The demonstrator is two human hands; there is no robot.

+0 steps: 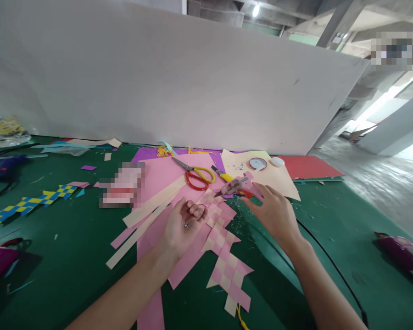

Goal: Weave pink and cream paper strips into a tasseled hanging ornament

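My left hand (189, 224) is turned palm up with its fingers curled in. A small shiny piece (186, 225) rests in its palm, too small to name surely. My right hand (277, 213) has its fingers and thumb around the handle of a pink glue gun (239, 184), whose dark nozzle points left. Under the nozzle and beside my left hand lies a woven pink and cream paper strip (227, 268) with pointed edges and a yellow cord at its near end. Yellow and red scissors (197, 178) lie open just beyond my left hand. Pink paper (151, 275) spreads beneath it.
Cream strips (137, 243) lie at the left. Behind the glue gun are a cutter (222, 173), a roll of tape (258, 163) and cream paper (285, 181). A blue and yellow woven strip (30, 204) and other glue guns (402, 256) lie further out. A white panel (192, 82) stands behind.
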